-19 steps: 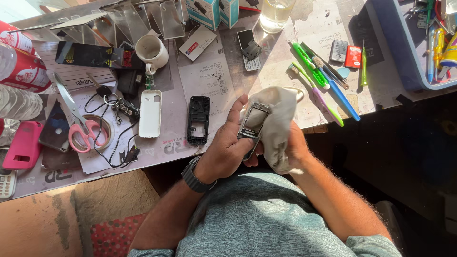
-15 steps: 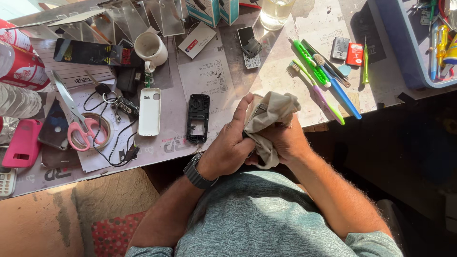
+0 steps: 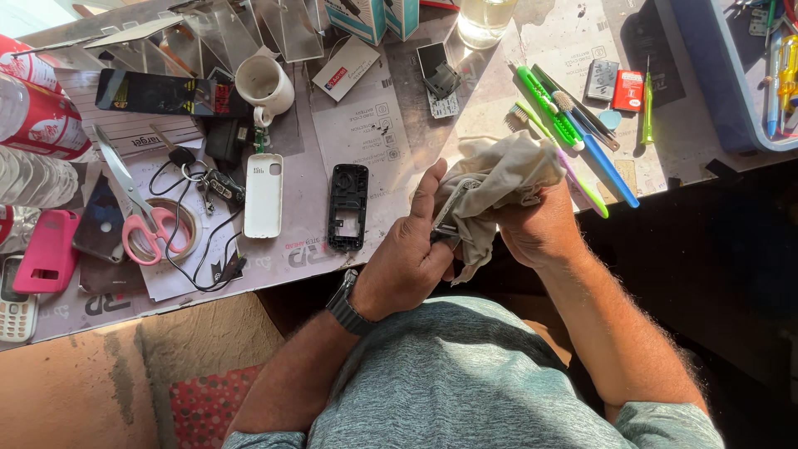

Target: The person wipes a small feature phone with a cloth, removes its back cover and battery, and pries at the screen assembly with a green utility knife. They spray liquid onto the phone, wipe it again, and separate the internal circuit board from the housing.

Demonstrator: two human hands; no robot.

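Observation:
My left hand grips a small grey phone part at the table's front edge; a watch sits on that wrist. My right hand holds a crumpled beige cloth pressed over the part, hiding most of it. To the left on the table lie a black phone frame and a white phone back cover.
Pink-handled scissors, a white mug, cables and keys, a pink phone case, toothbrushes and pens, a glass, cans and a blue tray crowd the table.
The cloth has closed over the phone part, which was open to view before. Both hands have shifted slightly while rubbing it.

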